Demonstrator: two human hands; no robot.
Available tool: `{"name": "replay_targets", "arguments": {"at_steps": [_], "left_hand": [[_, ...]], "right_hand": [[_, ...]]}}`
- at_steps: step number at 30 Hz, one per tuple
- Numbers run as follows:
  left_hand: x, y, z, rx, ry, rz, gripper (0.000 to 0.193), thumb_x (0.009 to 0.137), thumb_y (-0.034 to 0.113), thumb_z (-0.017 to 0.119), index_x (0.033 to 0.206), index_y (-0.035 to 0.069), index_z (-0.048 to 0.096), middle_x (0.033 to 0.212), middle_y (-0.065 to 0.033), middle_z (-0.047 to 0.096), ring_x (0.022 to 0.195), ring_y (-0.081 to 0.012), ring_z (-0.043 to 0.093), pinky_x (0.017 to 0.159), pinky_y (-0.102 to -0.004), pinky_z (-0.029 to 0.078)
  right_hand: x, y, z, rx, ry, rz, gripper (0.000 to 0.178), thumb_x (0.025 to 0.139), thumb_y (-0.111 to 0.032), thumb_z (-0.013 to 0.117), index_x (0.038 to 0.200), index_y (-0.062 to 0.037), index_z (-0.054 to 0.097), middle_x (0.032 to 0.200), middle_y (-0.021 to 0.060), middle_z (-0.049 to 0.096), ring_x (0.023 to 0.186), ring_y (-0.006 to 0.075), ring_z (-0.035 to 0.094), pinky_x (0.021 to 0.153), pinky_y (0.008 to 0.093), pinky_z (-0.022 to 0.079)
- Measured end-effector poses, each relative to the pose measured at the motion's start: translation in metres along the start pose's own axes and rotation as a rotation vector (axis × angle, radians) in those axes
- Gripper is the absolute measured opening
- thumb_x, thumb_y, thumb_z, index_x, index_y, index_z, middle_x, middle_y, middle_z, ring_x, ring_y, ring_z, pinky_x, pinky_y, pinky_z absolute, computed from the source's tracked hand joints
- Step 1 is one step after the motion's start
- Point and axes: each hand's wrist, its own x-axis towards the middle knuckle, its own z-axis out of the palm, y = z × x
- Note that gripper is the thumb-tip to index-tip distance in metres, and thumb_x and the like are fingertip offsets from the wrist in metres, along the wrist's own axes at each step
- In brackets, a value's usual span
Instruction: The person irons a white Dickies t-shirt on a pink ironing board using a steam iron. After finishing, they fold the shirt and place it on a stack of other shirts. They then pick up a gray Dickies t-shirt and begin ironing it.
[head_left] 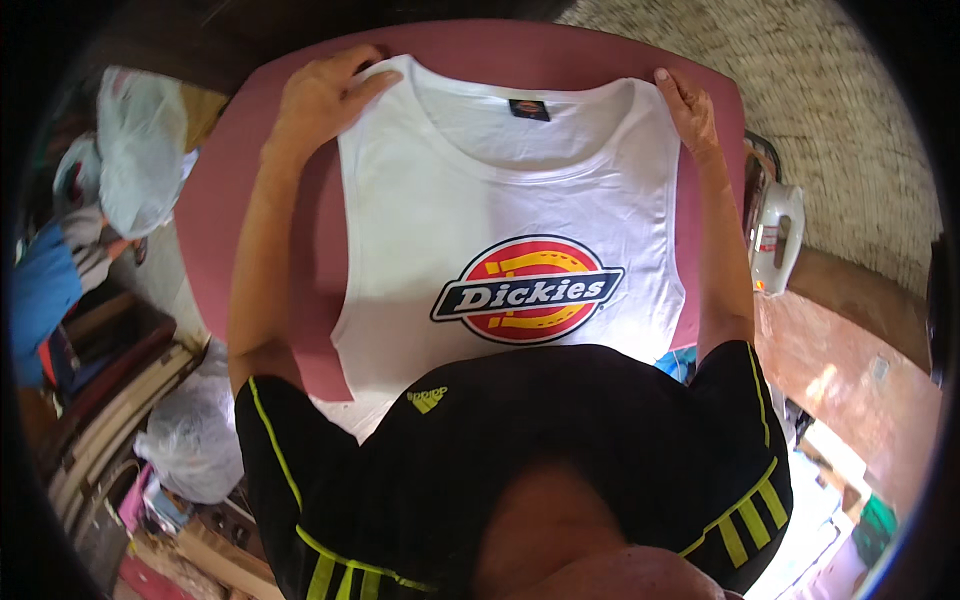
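Note:
A white tank top [410, 230] lies spread over a maroon padded board [225, 200], with its neckline at the far end and a red, yellow and black printed emblem [528, 290] on its front. Inside the back of the neck sits a small black label [529, 109]. My left hand [325, 98] pinches the left shoulder strap between thumb and fingers. At the opposite strap, my right hand [690, 108] grips the outer edge, its thumb up and some fingers hidden. The lower hem is partly covered by my black shirt [560, 410].
Right of the board stands a white handled object [777, 238], apparently a clothes iron, beside a dark metal bar [765, 145]. A woven mat [800, 90] lies beyond. Plastic bags [142, 150] and stacked boards [120, 410] crowd the left side; a brown panel [850, 350] is at right.

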Motion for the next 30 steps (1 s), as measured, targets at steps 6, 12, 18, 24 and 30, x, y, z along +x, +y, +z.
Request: {"name": "replay_targets", "arguments": {"at_steps": [6, 12, 18, 24, 30], "left_hand": [[0.001, -0.002, 0.003, 0.024, -0.026, -0.109, 0.026, 0.091, 0.031, 0.068, 0.1, 0.007, 0.067, 0.092, -0.0131, 0.069, 0.082, -0.0311, 0.067, 0.07, -0.0394, 0.051], [0.034, 0.061, 0.011, 0.001, 0.156, 0.324, 0.023, 0.089, 0.021, 0.072, 0.105, 0.004, 0.065, 0.094, -0.014, 0.069, 0.081, -0.0292, 0.068, 0.07, -0.039, 0.053], [0.061, 0.167, 0.112, -0.374, -0.012, 0.411, 0.03, 0.09, 0.021, 0.072, 0.114, 0.004, 0.062, 0.091, -0.0137, 0.069, 0.079, -0.0233, 0.069, 0.068, -0.0351, 0.054], [0.095, 0.184, 0.165, -0.464, 0.005, 0.18, 0.03, 0.086, 0.019, 0.07, 0.112, 0.008, 0.061, 0.08, -0.0098, 0.069, 0.069, -0.0287, 0.068, 0.065, -0.0422, 0.053], [0.091, 0.181, 0.168, -0.637, 0.073, 0.175, 0.033, 0.082, 0.005, 0.075, 0.113, 0.004, 0.064, 0.083, -0.0032, 0.067, 0.068, -0.0094, 0.061, 0.063, -0.0252, 0.05]], "right_hand": [[-0.002, -0.006, -0.002, -0.066, -0.084, -0.048, 0.034, 0.09, -0.034, 0.071, 0.108, -0.0056, 0.071, 0.098, 0.0071, 0.073, 0.092, 0.02, 0.067, 0.086, 0.0308, 0.051], [-0.032, -0.006, -0.017, -0.057, 0.201, 0.147, 0.039, 0.089, -0.04, 0.072, 0.103, -0.0038, 0.071, 0.087, 0.013, 0.072, 0.076, 0.0182, 0.068, 0.07, 0.0326, 0.053], [-0.072, -0.009, -0.008, 0.052, 0.157, 0.261, 0.032, 0.088, -0.03, 0.074, 0.091, 0.0008, 0.067, 0.073, 0.0065, 0.064, 0.066, 0.012, 0.058, 0.061, 0.0289, 0.048], [-0.072, -0.023, 0.001, 0.562, 0.15, 0.389, 0.032, 0.094, -0.033, 0.066, 0.114, -0.0081, 0.067, 0.1, 0.009, 0.068, 0.092, 0.0163, 0.063, 0.083, 0.0311, 0.05], [-0.045, 0.007, 0.032, 0.871, 0.475, 0.037, 0.026, 0.088, -0.019, 0.069, 0.102, 0.0006, 0.06, 0.085, 0.0211, 0.068, 0.072, 0.0339, 0.067, 0.064, 0.042, 0.051]]}}
